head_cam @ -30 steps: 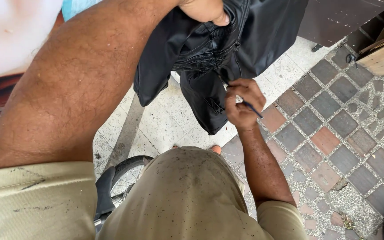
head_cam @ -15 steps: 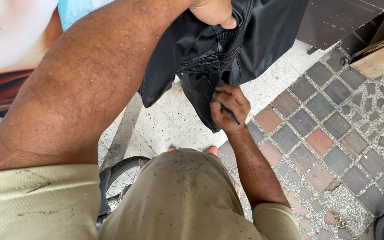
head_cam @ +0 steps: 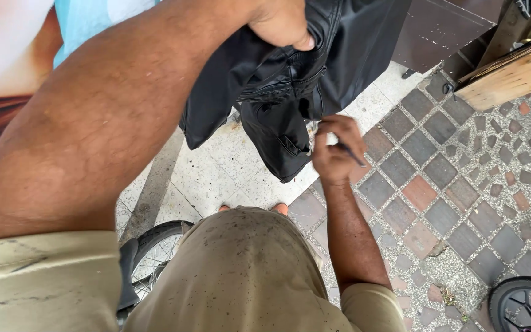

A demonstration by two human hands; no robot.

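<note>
The black jacket runs off the top edge, so its upper part is unseen. The left hand is cut there too, its fingers buried in the folds. The thin dark tool in the right hand is too small to identify. A wheel is clipped at the bottom right corner.

Black leather jacket in both hands

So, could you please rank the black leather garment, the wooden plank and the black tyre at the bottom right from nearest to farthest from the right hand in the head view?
From the right hand:
1. Black leather garment, touching it, just to its left.
2. Wooden plank, up at the right.
3. Black tyre, bottom right corner.
</note>
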